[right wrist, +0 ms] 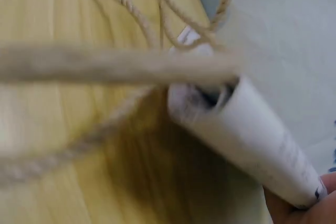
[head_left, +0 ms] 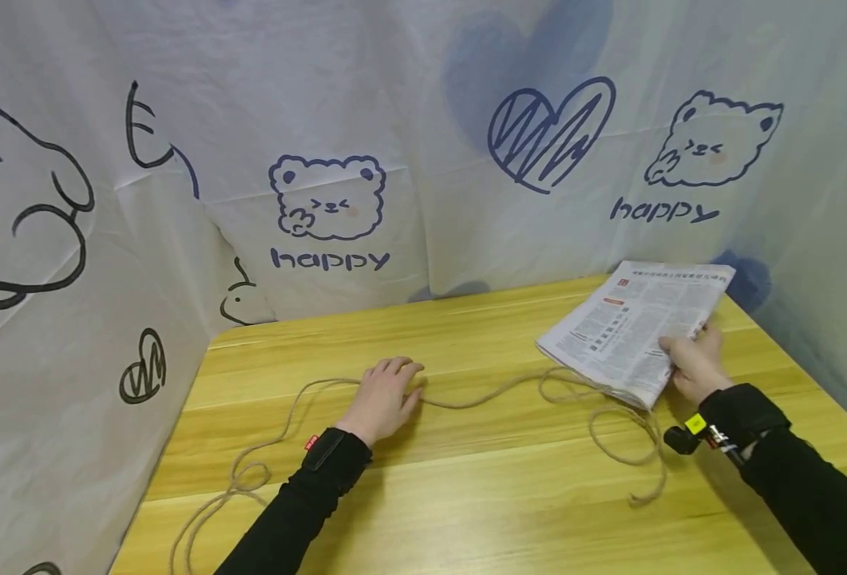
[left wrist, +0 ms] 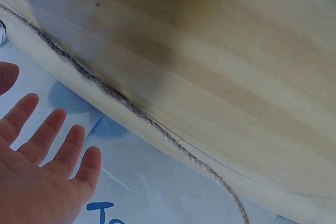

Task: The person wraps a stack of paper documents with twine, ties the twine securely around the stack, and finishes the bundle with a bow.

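A folded newspaper (head_left: 627, 327) is at the right of the table, its right edge gripped by my right hand (head_left: 698, 366), thumb on top. From the right wrist view, the paper's folded end (right wrist: 262, 140) shows as a loose roll with loops of rope (right wrist: 126, 66) by it. Thin tan rope (head_left: 476, 403) winds across the table, with loops near and against the newspaper's lower edge. My left hand (head_left: 381, 399) hovers palm down over the middle of the rope. In the left wrist view its fingers (left wrist: 71, 153) are spread and apart from the rope (left wrist: 126, 103).
The yellow wood-grain table (head_left: 466, 503) is bordered by white cloth (head_left: 423, 120) printed with bears and hearts, at the back and both sides. More rope (head_left: 251, 479) coils at the left and runs toward the front edge. A loose rope end (head_left: 639, 501) lies at the right front.
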Demonstrator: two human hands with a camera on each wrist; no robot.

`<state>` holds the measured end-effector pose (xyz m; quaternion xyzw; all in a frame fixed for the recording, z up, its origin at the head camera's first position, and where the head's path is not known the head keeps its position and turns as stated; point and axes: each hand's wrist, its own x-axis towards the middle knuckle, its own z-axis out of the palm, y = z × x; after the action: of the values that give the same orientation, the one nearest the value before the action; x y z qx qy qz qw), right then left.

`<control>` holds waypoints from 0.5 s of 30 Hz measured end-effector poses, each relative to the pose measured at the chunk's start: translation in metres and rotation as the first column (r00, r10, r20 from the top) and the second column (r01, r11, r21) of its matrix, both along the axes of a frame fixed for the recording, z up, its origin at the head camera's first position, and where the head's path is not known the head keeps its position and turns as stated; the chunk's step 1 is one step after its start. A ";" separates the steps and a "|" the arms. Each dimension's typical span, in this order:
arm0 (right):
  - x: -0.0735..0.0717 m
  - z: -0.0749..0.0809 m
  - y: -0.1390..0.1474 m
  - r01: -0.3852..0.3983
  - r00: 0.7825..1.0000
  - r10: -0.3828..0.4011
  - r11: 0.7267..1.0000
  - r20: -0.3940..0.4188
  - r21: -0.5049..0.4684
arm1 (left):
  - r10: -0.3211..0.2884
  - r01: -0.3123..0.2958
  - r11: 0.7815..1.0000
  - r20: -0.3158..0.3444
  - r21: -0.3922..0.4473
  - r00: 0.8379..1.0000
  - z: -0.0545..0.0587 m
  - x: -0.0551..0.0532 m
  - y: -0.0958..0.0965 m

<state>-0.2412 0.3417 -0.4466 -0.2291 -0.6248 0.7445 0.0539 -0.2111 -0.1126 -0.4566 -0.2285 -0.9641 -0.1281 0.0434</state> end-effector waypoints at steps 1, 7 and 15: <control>0.001 0.001 0.000 -0.023 0.999 0.024 0.999 -0.037 0.042 | 0.000 0.000 1.000 -0.003 0.001 1.000 0.000 0.000 0.000; 0.007 0.015 -0.004 -0.041 0.989 0.094 0.918 -0.117 0.394 | -0.006 0.006 1.000 -0.008 0.016 1.000 0.001 -0.002 -0.001; 0.022 0.040 -0.024 0.129 0.947 0.121 0.703 -0.296 0.699 | 0.010 -0.014 0.996 0.041 0.086 0.999 0.006 -0.003 -0.001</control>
<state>-0.2189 0.3175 -0.4065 -0.0681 -0.8451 0.4728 0.2400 -0.2141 -0.1139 -0.4507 -0.2181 -0.9596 -0.1743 0.0344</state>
